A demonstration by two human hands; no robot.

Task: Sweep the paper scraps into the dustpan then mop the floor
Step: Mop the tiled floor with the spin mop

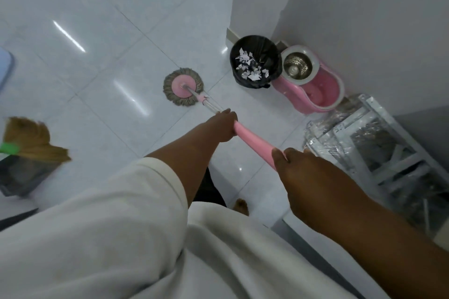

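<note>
A white sleeve fills the foreground. At far left a broom rests against a dark dustpan. The mop head sits flat on the tiled floor. The left hand curls round the pink mop handle, and the right hand grips it lower down. Paper scraps lie in a black bin, touching a pink bucket.

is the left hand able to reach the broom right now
Probably not as things stand: the left hand grips the mop handle, and the broom lies far off to the side. Nothing blocks the floor between.
</note>
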